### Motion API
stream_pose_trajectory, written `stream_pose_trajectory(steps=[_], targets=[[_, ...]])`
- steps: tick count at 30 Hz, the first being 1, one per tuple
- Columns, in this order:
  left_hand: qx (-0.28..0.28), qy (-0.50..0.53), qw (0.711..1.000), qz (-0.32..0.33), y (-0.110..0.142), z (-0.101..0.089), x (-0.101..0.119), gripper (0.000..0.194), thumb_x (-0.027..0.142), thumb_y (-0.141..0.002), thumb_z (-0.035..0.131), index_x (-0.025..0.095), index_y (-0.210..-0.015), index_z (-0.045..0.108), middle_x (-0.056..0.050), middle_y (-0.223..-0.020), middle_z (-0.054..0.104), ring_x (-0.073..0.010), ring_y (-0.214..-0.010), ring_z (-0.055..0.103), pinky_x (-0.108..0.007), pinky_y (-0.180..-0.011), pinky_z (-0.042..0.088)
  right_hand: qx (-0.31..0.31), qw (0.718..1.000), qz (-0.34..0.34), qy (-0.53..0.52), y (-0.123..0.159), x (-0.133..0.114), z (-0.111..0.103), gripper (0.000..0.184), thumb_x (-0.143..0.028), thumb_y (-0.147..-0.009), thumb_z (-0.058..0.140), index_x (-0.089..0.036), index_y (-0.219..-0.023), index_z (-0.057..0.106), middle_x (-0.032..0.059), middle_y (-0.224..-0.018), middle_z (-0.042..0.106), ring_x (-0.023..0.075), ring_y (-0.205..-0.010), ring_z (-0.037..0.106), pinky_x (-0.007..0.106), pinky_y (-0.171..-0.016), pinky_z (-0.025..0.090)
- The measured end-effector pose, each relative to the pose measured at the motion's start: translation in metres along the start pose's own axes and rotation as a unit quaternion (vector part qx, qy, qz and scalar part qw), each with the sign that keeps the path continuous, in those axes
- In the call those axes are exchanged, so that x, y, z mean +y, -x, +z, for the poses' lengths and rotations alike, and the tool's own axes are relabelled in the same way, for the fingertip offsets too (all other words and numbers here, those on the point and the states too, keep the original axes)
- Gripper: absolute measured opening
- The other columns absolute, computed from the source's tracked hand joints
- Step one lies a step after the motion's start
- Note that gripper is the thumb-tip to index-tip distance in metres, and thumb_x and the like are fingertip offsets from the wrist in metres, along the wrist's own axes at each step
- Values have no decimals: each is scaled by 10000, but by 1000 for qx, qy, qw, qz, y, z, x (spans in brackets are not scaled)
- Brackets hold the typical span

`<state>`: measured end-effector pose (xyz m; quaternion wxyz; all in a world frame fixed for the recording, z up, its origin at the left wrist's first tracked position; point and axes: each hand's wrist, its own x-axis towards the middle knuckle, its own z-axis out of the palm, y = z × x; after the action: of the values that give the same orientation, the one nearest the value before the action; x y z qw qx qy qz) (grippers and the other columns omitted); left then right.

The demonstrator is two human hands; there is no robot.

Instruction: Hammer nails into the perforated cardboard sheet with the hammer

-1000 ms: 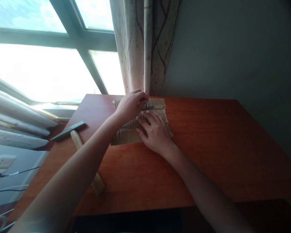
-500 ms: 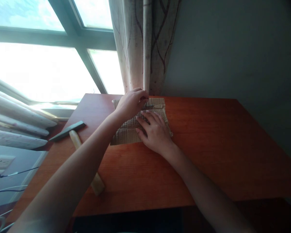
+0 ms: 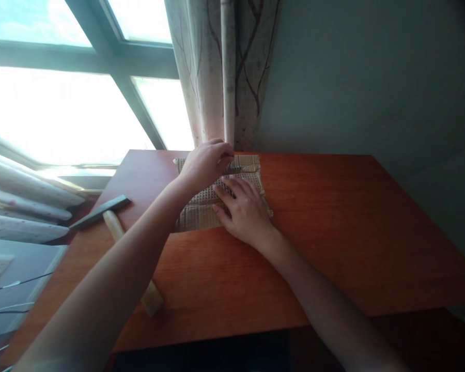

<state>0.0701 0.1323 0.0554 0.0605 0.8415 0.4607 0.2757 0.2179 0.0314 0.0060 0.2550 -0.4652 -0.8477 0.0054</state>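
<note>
A flattened piece of brown cardboard point(image 3: 197, 218), with rows of small dark holes across its middle, lies near the far edge of the table. My right hand point(image 3: 246, 209) rests on its right part, palm down and fingers spread. Over the upper part of the sheet is my left hand point(image 3: 206, 163), with thumb and fingers pinched together. Whatever is in that pinch is too small or too hidden to name. A dark narrow strip point(image 3: 236, 169) shows on the cardboard just below the left fingertips.
On the left of the reddish wooden table point(image 3: 325, 232) lies a long grey-green bar point(image 3: 101, 212). Beside it is a pale wooden piece point(image 3: 152, 299), partly hidden under my left forearm. A window, curtains point(image 3: 213, 77) and a wall border the table. Cables point(image 3: 19, 281) hang at lower left.
The whole view has shifted slightly, so things sit a little further left. Both hands keep nearly the same place on the cardboard.
</note>
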Motion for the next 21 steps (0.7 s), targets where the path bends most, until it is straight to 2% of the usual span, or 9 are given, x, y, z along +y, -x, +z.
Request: stream_pose_trajectory(steps=[7, 12, 14, 17, 20, 21], targets=[[30, 42, 999, 6, 2, -1, 2, 158, 210, -862, 538, 168, -884, 689, -61, -911, 687, -169, -764, 616, -294, -686, 480, -4, 1000, 2, -6, 0, 1, 0, 453, -421, -1008, 436, -185, -1344, 626, 121, -1453, 558, 299, -1393, 424, 484, -1191, 294], [134, 96, 986, 8, -7, -24, 17, 125, 243, -907, 540, 175, -938, 640, -42, -923, 686, -164, -844, 646, -293, -733, 510, -21, 1000, 3, -2, 0, 2, 1, 475, -421, -1012, 422, -192, -1395, 584, 118, -1497, 520, 293, -1425, 394, 492, -1207, 270], [151, 115, 982, -3, -6, -37, 20, 117, 238, -926, 530, 185, -969, 624, -27, -925, 689, -143, -842, 653, -280, -726, 516, -20, 1000, 5, -6, 0, 2, 1, 478, -424, -1011, 424, -191, -1395, 587, 118, -1501, 517, 293, -1432, 389, 489, -1208, 270], [147, 123, 981, -23, 10, -54, 13, 104, 241, -936, 530, 195, -964, 619, -18, -939, 698, -116, -796, 655, -262, -691, 519, -17, 1000, 6, -12, 0, 3, 2, 477, -423, -1011, 424, -188, -1389, 594, 120, -1497, 521, 292, -1434, 388, 491, -1210, 267], [151, 59, 984, -78, 45, -63, -9, 93, 279, -895, 601, 201, -869, 645, -23, -895, 702, -136, -796, 643, -261, -692, 515, -13, 1000, 6, -18, 0, 3, 1, 471, -426, -1006, 436, -192, -1380, 604, 118, -1488, 534, 290, -1421, 405, 490, -1203, 281], [132, 37, 985, -105, 60, -64, -17, 112, 298, -891, 605, 200, -870, 655, -24, -874, 704, -142, -783, 640, -269, -705, 518, -12, 1000, 6, -20, 0, 3, 1, 471, -427, -1005, 440, -193, -1377, 607, 117, -1484, 538, 290, -1415, 413, 487, -1200, 286]])
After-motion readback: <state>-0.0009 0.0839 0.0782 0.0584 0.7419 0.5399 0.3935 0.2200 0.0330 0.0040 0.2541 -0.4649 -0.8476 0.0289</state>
